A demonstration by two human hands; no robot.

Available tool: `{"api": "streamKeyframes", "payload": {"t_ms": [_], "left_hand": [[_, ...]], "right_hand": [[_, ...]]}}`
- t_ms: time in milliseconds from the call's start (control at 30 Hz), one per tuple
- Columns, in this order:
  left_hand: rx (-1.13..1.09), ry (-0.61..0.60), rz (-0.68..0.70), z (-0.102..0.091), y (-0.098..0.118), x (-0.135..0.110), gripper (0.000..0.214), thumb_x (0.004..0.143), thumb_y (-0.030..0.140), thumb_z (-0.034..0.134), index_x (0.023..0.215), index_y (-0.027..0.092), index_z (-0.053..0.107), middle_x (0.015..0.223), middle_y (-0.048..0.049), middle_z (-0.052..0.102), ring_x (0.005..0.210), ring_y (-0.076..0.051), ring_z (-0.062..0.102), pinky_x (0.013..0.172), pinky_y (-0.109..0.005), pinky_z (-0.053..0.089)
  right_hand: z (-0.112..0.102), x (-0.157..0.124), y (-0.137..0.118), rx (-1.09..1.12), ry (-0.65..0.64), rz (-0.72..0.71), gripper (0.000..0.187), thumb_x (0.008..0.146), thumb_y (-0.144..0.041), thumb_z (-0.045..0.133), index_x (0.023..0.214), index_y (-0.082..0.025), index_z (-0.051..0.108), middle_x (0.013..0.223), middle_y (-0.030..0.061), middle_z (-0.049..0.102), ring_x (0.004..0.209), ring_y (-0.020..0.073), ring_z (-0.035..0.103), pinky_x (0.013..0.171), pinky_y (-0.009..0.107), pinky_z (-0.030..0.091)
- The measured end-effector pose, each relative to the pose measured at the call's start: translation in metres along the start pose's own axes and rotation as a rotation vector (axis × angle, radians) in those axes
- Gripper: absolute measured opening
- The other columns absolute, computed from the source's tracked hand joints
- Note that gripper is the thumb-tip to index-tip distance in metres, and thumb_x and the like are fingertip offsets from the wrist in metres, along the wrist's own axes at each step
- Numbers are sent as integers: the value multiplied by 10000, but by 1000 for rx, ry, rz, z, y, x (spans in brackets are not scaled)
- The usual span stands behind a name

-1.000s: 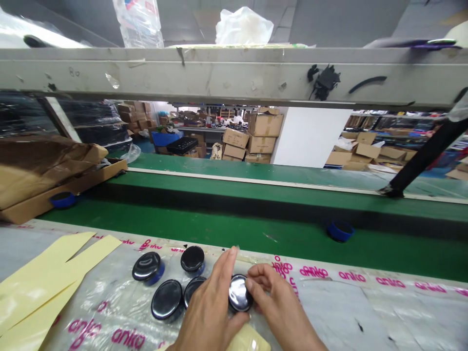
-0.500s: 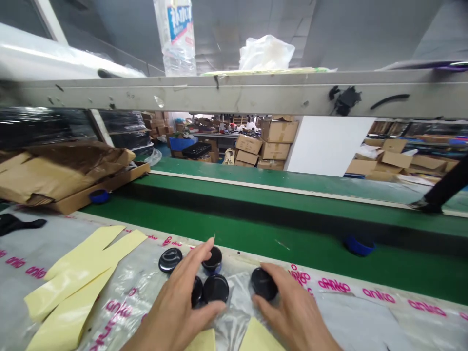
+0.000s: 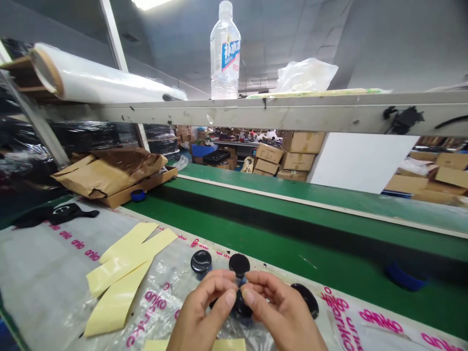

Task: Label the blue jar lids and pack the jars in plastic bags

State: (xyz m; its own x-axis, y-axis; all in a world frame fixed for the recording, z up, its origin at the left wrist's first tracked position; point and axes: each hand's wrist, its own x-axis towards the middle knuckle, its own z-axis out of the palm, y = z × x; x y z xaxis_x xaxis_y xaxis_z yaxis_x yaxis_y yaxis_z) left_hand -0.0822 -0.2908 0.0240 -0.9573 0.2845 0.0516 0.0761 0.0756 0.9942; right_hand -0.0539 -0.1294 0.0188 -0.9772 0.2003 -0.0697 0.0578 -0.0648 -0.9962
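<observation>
My left hand and my right hand are close together at the front of the table. On each, thumb and forefinger are pinched, the fingertips almost meeting; whatever lies between them is too small or hidden. Just below and behind the fingertips sits a round black cap, partly covered by the hands. Another black cap lies beyond them, with a shiny black cap to its left. Beside my right hand is one more black cap. Part of a dark piece shows behind my left fingers.
Yellow strips lie on the plastic-covered table at left, near a black cloth piece. A green conveyor belt runs behind, carrying a blue ring. Overhead, a metal beam supports a bottle.
My right hand has let go of the black cap at right and come left. Both hands have drawn together, fingers pinched, over the middle caps. The view has shifted left and up.
</observation>
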Motion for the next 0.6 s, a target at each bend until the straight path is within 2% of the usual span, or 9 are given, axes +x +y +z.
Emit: {"api": "streamKeyframes", "payload": {"t_ms": [100, 267, 400, 600], "left_hand": [[29, 14, 27, -2, -2, -1, 353, 874, 537, 628, 781, 203, 699, 1150, -82, 684, 1133, -258, 631, 965, -312, 496], [40, 27, 64, -4, -9, -2, 298, 881, 467, 616, 778, 204, 713, 1130, -86, 680, 1113, -254, 634, 941, -303, 497], [25, 94, 57, 0, -11, -4, 298, 869, 446, 620, 734, 199, 715, 1170, -96, 672, 1045, -251, 670, 944, -325, 512], [0, 202, 15, 5, -13, -6, 344, 858, 489, 636, 708, 189, 716, 1172, -104, 687, 1157, -281, 635, 911, -292, 538]], "right_hand": [[4, 6, 5, 51, -57, 41, 476, 672, -579, 804, 899, -167, 729, 752, 46, 683, 696, 191, 618, 579, 269, 485], [4, 7, 7, -25, -143, 6, 438, 743, -599, 736, 716, -168, 662, 677, 21, 627, 618, 150, 552, 569, 253, 455], [10, 4, 9, -43, -167, 24, 445, 773, -614, 700, 715, -178, 634, 700, 14, 608, 649, 155, 554, 576, 244, 468], [15, -3, 9, 29, -109, 33, 454, 779, -625, 695, 742, -175, 651, 773, 42, 642, 709, 173, 564, 574, 241, 478]]}}
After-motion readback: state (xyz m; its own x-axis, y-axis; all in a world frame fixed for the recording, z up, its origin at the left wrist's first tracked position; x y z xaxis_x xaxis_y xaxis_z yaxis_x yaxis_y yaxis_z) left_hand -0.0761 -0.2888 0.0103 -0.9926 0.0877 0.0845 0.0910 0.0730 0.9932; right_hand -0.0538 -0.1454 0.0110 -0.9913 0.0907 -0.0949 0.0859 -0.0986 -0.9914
